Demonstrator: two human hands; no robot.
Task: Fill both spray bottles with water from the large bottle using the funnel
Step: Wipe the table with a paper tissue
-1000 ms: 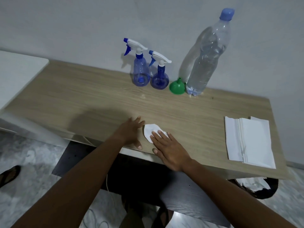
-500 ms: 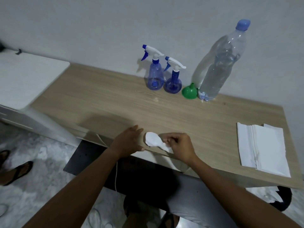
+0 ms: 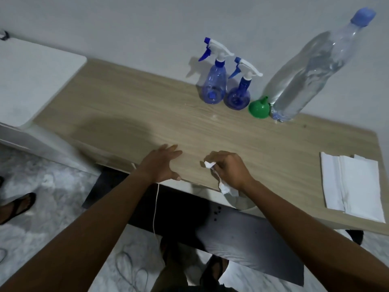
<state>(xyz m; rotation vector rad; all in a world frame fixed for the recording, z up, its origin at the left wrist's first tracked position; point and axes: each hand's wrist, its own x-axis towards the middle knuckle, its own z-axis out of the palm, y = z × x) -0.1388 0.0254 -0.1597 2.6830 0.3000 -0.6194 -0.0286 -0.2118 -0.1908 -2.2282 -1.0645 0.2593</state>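
Note:
Two blue spray bottles stand side by side against the wall, the taller one (image 3: 214, 85) on the left, the shorter one (image 3: 239, 93) on the right, both with white trigger heads screwed on. A green funnel (image 3: 259, 107) lies right of them, beside the large clear water bottle (image 3: 311, 70) with its blue cap on. At the table's front edge my right hand (image 3: 230, 169) is closed around a crumpled white tissue (image 3: 226, 187) that hangs below the fist. My left hand (image 3: 161, 163) rests flat on the wood, fingers spread, holding nothing.
A stack of white paper napkins (image 3: 353, 184) lies at the right end of the wooden table (image 3: 126, 114). A white cabinet (image 3: 31, 81) adjoins the table's left side. Cables and sandalled feet are on the marble floor below.
My right hand went from pressing flat on the tissue to gathering it into a fist and lifting it off the wood. My left hand stayed flat. The view shifted.

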